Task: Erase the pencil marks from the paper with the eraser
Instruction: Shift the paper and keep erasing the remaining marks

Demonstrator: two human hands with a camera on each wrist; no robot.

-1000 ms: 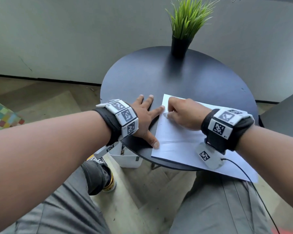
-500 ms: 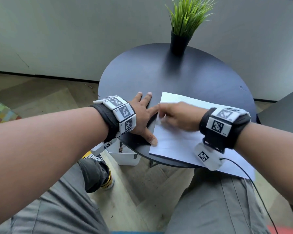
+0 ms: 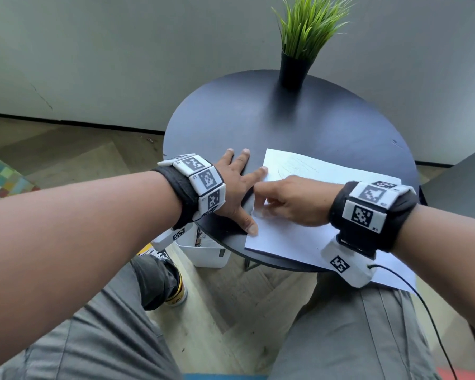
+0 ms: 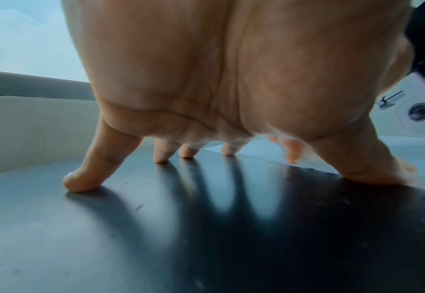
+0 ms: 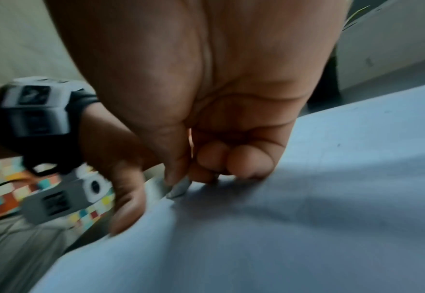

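Observation:
A white sheet of paper (image 3: 299, 242) lies on the round black table (image 3: 258, 119), its near right corner hanging over the rim. Faint pencil marks (image 3: 295, 167) show near its far left corner. My left hand (image 3: 236, 187) is spread flat on the table, index tip and thumb pressing the paper's left edge. My right hand (image 3: 294, 204) rests on the paper near that edge and pinches a small white eraser (image 3: 259, 213) against the sheet. The right wrist view shows the eraser (image 5: 179, 188) between thumb and curled fingers, touching the paper (image 5: 306, 218).
A green plant in a black pot (image 3: 296, 67) stands at the table's far side. A white bin (image 3: 209, 250) sits on the floor under the table's left rim. My knees are below the near edge. A grey wall runs behind.
My right hand has slid with the eraser from the paper's far left corner toward me along the left edge, uncovering the pencil marks. The left hand has stayed in place.

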